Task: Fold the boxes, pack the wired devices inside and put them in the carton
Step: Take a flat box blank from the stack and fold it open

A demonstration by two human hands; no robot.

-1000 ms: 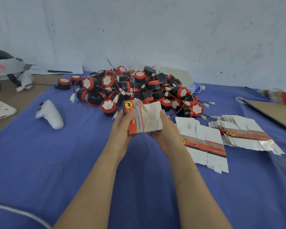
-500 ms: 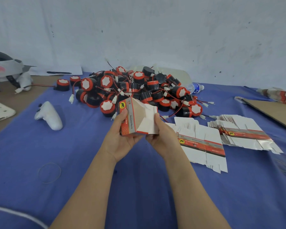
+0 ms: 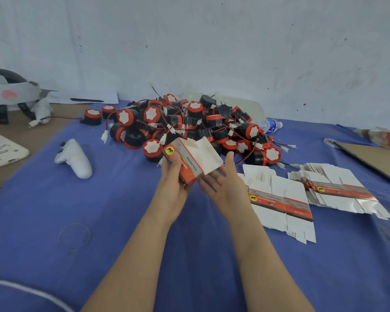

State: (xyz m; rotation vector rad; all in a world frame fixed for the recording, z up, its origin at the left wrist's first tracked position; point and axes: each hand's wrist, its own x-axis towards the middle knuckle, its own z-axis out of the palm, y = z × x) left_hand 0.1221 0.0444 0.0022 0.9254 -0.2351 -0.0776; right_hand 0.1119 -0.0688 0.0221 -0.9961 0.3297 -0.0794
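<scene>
Above blue cloth, left hand fingers grip the box while right hand fingers spread open beside it.

one folded box, two flat stacks, perhaps thirty devices.

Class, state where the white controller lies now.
In the head view, the white controller lies on the blue cloth, left of the pile of wired devices and apart from it.

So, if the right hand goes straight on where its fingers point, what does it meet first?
The right hand would probably meet the pile of wired devices first; depth is unclear.
</scene>
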